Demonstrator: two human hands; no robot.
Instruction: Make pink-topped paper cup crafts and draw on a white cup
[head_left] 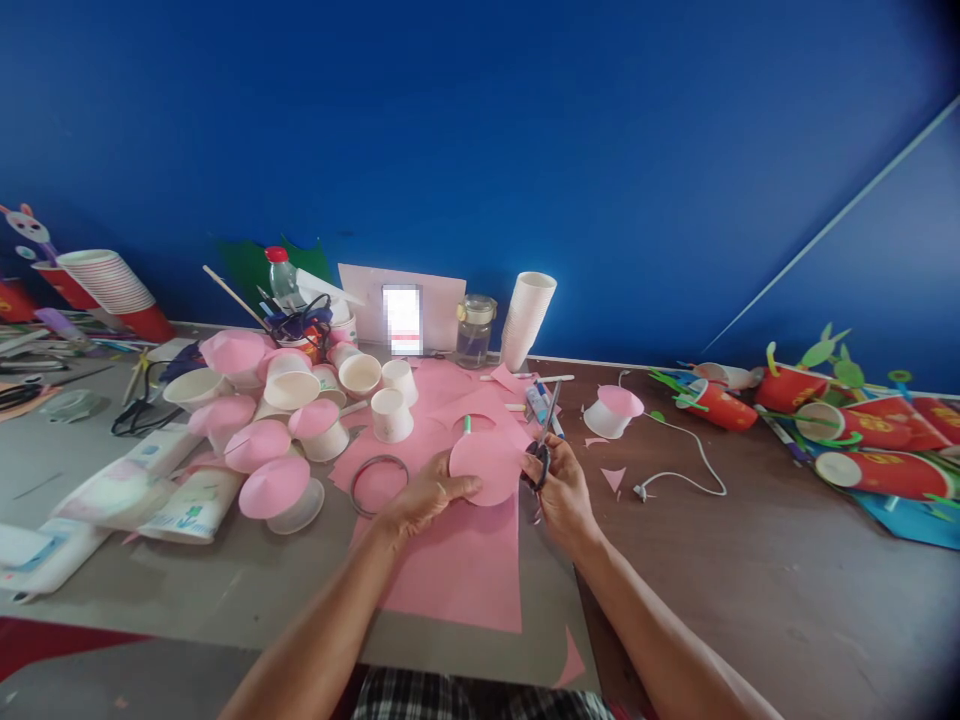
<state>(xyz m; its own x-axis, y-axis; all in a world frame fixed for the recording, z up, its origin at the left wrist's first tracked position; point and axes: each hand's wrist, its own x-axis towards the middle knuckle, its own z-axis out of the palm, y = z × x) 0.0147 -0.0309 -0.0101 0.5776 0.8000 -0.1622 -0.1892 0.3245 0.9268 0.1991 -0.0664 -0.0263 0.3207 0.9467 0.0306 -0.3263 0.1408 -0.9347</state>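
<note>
A round pink paper disc is pinched by my left hand at its left edge. My right hand grips a pair of scissors with dark handles, blades pointing up and away. Part of the right hand lies close to the disc's right edge; whether it touches the paper I cannot tell. Beneath the disc lies a large pink paper sheet. A ring of tape rests on pink paper left of my left hand. Behind the disc, several markers lie on paper scraps.
Paper cups with pink cone tops crowd the left side. A leaning stack of white cups, a glass jar and a lit phone stand by the blue wall. To the right are a white cable and red cups.
</note>
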